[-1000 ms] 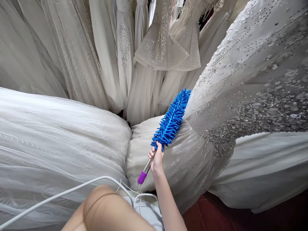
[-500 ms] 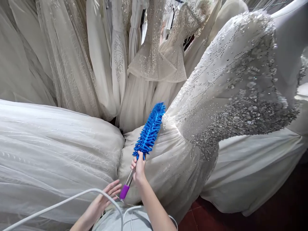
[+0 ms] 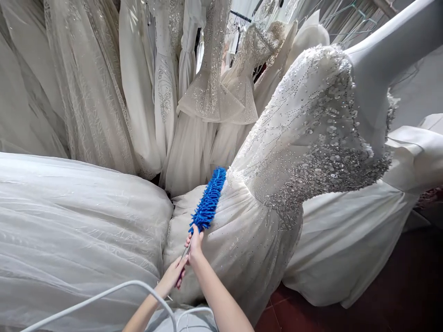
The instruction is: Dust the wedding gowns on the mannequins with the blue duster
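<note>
In the head view, the right hand (image 3: 194,244) is closing around the metal handle (image 3: 185,252) just below the fringe of the blue duster (image 3: 210,198), while the left hand (image 3: 173,274) is gripping lower, near the handle's end. The duster is slanting up and away from the person, its tip pointing at the left side of the waist on the beaded gown (image 3: 297,147); whether it is touching the fabric, I cannot tell. No tabletop is carrying it; the hands are bearing its weight. The two spaced grips are probably steadying its angle, and both hands are leaving most of the soft fringe free of the fingers. The mannequin (image 3: 377,69) is filling the bodice, probably so that the beadwork is holding its shape. The pale skirt (image 3: 79,221) is bulging in from the left edge of the picture, pressing against the beaded gown's skirt. A plain white gown (image 3: 346,258) is standing to the right, above the red floor (image 3: 277,318).

Counting, I am finding one duster, two hands, one beaded gown in front, one pale skirt at left and one plain gown at right. Several hanging gowns (image 3: 98,92) are overlapping behind, too closely for a sure count. One long white tube (image 3: 133,282) is arching by the left forearm.
</note>
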The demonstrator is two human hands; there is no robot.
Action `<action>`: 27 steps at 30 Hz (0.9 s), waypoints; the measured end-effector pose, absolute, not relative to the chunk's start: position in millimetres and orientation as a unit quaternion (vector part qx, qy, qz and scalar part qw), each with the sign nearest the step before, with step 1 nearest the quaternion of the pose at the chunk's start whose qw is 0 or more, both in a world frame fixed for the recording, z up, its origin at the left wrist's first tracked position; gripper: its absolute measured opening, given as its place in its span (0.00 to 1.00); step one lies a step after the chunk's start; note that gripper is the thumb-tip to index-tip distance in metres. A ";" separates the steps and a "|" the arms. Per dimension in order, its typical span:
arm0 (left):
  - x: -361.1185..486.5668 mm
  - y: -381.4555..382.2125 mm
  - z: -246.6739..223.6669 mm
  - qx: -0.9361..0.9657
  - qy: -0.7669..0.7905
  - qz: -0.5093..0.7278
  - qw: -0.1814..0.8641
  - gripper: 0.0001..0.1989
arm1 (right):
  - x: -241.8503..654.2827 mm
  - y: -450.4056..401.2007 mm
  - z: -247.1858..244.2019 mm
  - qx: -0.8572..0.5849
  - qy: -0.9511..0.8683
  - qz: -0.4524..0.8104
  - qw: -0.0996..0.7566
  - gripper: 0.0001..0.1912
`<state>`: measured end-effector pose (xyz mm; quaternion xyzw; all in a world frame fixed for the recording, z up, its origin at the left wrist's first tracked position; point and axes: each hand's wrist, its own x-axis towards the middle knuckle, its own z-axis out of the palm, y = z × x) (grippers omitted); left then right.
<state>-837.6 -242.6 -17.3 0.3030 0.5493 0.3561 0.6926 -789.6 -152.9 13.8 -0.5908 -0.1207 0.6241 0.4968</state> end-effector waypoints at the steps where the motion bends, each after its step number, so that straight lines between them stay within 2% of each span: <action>1: -837.9 -249.3 -21.5 0.296 0.558 0.359 0.687 0.29 | -793.3 -156.7 10.2 -0.595 -0.119 0.633 0.480 0.15; 5: -839.3 -255.3 -19.8 0.300 0.572 0.401 0.650 0.28 | -800.9 -157.8 27.0 -0.558 -0.133 0.680 0.457 0.15; 11: -826.7 -224.0 20.1 0.391 0.520 0.437 0.621 0.24 | -773.0 -138.0 76.7 -0.494 -0.178 0.659 0.539 0.14; 14: -815.0 -219.2 16.8 0.407 0.514 0.412 0.633 0.26 | -758.0 -134.8 69.5 -0.517 -0.168 0.652 0.529 0.14; 21: -814.1 -252.2 -34.4 0.311 0.596 0.376 0.638 0.30 | -780.2 -151.6 8.3 -0.605 -0.140 0.667 0.412 0.11; 24: -820.7 -262.3 -28.5 0.301 0.621 0.401 0.602 0.29 | -793.3 -156.9 13.5 -0.583 -0.137 0.693 0.401 0.11; 27: -823.8 -259.9 -9.5 0.327 0.608 0.433 0.580 0.28 | -792.0 -157.4 36.1 -0.536 -0.161 0.709 0.430 0.13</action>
